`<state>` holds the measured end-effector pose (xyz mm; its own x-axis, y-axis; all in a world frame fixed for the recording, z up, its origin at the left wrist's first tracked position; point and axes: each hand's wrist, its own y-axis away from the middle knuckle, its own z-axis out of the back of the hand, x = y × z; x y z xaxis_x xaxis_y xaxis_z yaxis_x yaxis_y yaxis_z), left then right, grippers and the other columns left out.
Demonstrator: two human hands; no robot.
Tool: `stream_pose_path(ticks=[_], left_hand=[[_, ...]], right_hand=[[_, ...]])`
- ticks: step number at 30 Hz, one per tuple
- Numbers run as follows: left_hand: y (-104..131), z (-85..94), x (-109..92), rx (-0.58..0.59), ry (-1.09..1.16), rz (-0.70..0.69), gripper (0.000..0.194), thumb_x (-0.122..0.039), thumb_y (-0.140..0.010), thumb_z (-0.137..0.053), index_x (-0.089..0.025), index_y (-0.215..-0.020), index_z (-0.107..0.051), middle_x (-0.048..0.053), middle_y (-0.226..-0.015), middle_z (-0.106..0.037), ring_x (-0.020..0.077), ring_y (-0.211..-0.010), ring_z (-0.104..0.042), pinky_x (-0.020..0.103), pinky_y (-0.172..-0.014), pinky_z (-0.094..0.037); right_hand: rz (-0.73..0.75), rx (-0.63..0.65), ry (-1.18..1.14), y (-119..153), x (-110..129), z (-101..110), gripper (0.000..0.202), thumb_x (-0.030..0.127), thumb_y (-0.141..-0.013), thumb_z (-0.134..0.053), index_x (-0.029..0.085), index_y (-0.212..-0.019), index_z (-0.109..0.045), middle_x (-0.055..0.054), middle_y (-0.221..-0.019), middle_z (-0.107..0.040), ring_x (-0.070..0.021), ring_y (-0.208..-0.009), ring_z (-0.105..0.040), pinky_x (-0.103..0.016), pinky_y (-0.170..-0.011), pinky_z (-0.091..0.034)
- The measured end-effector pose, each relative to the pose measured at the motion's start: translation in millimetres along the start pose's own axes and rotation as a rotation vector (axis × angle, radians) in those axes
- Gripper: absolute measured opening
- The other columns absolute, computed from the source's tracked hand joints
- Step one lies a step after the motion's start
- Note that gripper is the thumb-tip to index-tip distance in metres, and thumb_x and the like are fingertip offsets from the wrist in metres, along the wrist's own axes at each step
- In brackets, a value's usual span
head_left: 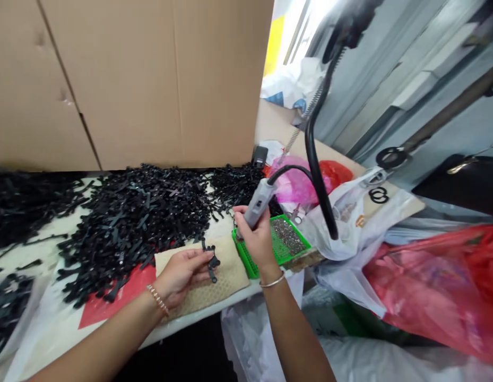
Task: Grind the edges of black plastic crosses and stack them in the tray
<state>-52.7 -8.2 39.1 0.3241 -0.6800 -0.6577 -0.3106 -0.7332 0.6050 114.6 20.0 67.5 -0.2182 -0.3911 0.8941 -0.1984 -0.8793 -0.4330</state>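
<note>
My left hand pinches several small black parts above a tan textured mat. My right hand is wrapped round a grey electric screwdriver, its cable rising from the top. The tool points down over the left side of a green tray; its tip is hidden. Small metal pieces lie in the tray's right part. Behind my left hand, a big pile of black parts spreads over the table and partly over a red sheet.
Tall cardboard stands behind the piles. A thick black hose hangs right of the tool, near a coiled spring. Pink and red bags and white plastic lie at the right. A clear bag of black parts sits at the left.
</note>
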Motion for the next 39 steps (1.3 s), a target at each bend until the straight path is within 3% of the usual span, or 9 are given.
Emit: stream_pose_path(ticks=[2, 4, 9, 11, 15, 21, 39], left_hand=[[-11.0, -12.4, -2.0, 0.043, -0.035, -0.006, 0.008, -0.01, -0.08, -0.064, -0.009, -0.072, -0.064, 0.006, -0.071, -0.07, 0.0118, -0.06, -0.066, 0.019, -0.054, -0.055], [-22.3, -21.9, -0.8, 0.067, -0.056, 0.016, 0.008, -0.012, -0.078, -0.067, -0.008, -0.072, -0.064, 0.008, -0.072, -0.07, 0.0126, -0.06, -0.066, 0.02, -0.054, -0.055], [-43.6, -29.4, 12.2, 0.076, -0.13, 0.043, 0.013, -0.014, -0.071, -0.073, -0.007, -0.07, -0.062, 0.008, -0.067, -0.068, 0.0129, -0.057, -0.063, 0.022, -0.054, -0.054], [-46.2, -28.0, 15.8, 0.075, -0.156, 0.044, 0.016, -0.017, -0.069, -0.075, -0.007, -0.071, -0.062, 0.008, -0.068, -0.069, 0.0123, -0.057, -0.063, 0.021, -0.053, -0.053], [-47.3, -25.8, 17.2, 0.078, -0.15, 0.065, 0.025, -0.024, -0.063, -0.08, -0.008, -0.074, -0.063, 0.007, -0.071, -0.069, 0.0118, -0.059, -0.063, 0.021, -0.055, -0.053], [-49.3, -27.2, 17.4, 0.072, -0.145, 0.101, 0.036, -0.033, -0.055, -0.083, -0.01, -0.074, -0.063, 0.006, -0.072, -0.069, 0.0116, -0.061, -0.061, 0.02, -0.055, -0.052], [-46.8, -26.3, 15.4, 0.077, -0.181, 0.109, 0.028, -0.031, -0.061, -0.08, -0.011, -0.073, -0.064, 0.005, -0.071, -0.068, 0.0111, -0.061, -0.06, 0.019, -0.055, -0.05]], right_hand=[[-0.009, 0.052, -0.043, -11.2, 3.2, 2.8, 0.034, 0.032, -0.082, -0.064, 0.021, -0.112, -0.051, -0.003, -0.087, -0.063, -0.0159, -0.075, -0.057, -0.025, -0.064, -0.05], [-0.027, 0.016, -0.089, -23.3, 0.1, 15.0, 0.034, 0.029, -0.078, -0.065, 0.021, -0.108, -0.052, 0.0, -0.08, -0.061, -0.013, -0.064, -0.054, -0.021, -0.054, -0.046], [-0.076, -0.334, -0.158, -52.5, -42.3, 58.7, 0.037, 0.034, -0.069, -0.071, 0.019, -0.097, -0.053, 0.009, -0.052, -0.047, -0.0089, -0.042, -0.04, -0.019, -0.041, -0.036], [-0.125, -0.4, -0.203, -57.5, -60.0, 69.6, 0.037, 0.042, -0.068, -0.073, 0.018, -0.088, -0.052, 0.011, -0.046, -0.039, -0.008, -0.037, -0.033, -0.019, -0.037, -0.031], [-0.145, -0.376, -0.234, -57.9, -76.5, 76.2, 0.039, 0.047, -0.068, -0.074, 0.018, -0.079, -0.051, 0.01, -0.045, -0.037, -0.0075, -0.037, -0.033, -0.019, -0.037, -0.03], [-0.169, -0.337, -0.245, -57.8, -81.7, 75.9, 0.04, 0.046, -0.067, -0.075, 0.017, -0.084, -0.053, 0.01, -0.044, -0.038, -0.0076, -0.037, -0.033, -0.019, -0.037, -0.032], [-0.143, -0.251, -0.196, -55.8, -85.1, 79.4, 0.035, 0.044, -0.074, -0.073, 0.017, -0.088, -0.054, 0.009, -0.047, -0.04, -0.0079, -0.038, -0.036, -0.019, -0.039, -0.033]])
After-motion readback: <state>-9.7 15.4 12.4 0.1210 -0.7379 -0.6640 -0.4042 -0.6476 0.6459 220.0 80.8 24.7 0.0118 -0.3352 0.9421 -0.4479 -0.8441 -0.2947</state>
